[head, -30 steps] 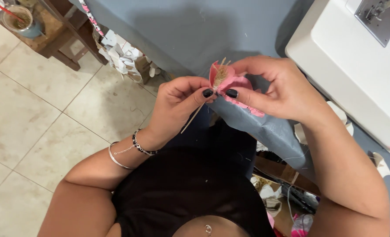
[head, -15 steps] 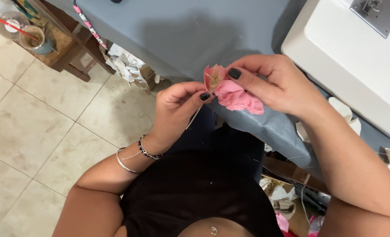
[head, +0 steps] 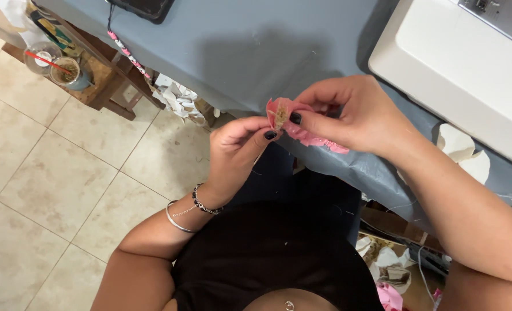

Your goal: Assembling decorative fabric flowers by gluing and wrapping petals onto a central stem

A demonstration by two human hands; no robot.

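Head view. Pink fabric piece [head: 302, 124]: held at the near edge of the grey-covered table [head: 238, 52], pinched by the right hand [head: 356, 115]; left hand [head: 238, 151] closed at its lower end, fingertips touching it. Open tiled floor [head: 54, 184] to the left. Two plastic cups [head: 51, 63] on a wooden stool [head: 103, 86], one with a red straw. White sewing machine [head: 469, 63] close right; paper scraps [head: 178, 98] under the table edge.

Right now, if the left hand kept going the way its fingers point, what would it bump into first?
Probably the pink fabric piece: the left hand points up and right, its fingers almost at it, with the right hand just behind. Depth is hard to judge.
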